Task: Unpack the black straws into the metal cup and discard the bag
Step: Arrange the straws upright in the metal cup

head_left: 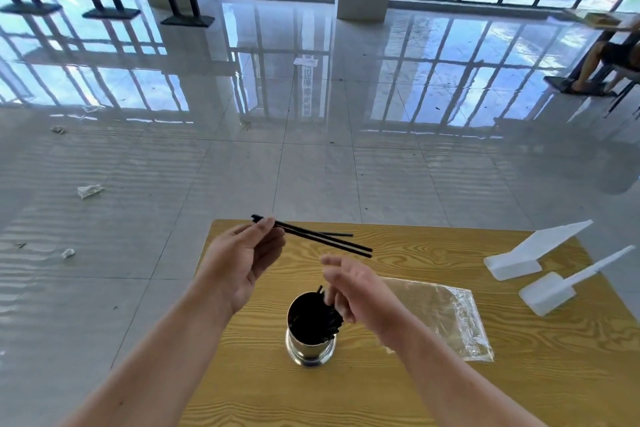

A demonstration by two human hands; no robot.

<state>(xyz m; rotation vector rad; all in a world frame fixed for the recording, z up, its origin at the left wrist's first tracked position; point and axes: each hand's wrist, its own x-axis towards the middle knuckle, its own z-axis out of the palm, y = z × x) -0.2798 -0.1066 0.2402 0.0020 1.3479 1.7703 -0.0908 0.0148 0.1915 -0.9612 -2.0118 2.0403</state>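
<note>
A shiny metal cup (310, 348) stands on the wooden table (450, 385), with a bundle of black straws (330, 321) inside it, leaning right. My left hand (242, 260) is raised above the table's far left corner and pinches two black straws (329, 241) near one end; they point right. Behind them one more black straw (337, 235) lies on the table. My right hand (356, 288) hovers at the cup's right rim, fingers curled at the straw tops; whether it grips them is unclear. The clear plastic bag (446, 315) lies flat to the right of the cup.
Two white foam pieces (530, 250) (561, 289) lie at the table's right edge. The table's left edge drops to a glossy tiled floor with scattered paper scraps (90, 191). A seated person's legs (595, 62) show at the far right.
</note>
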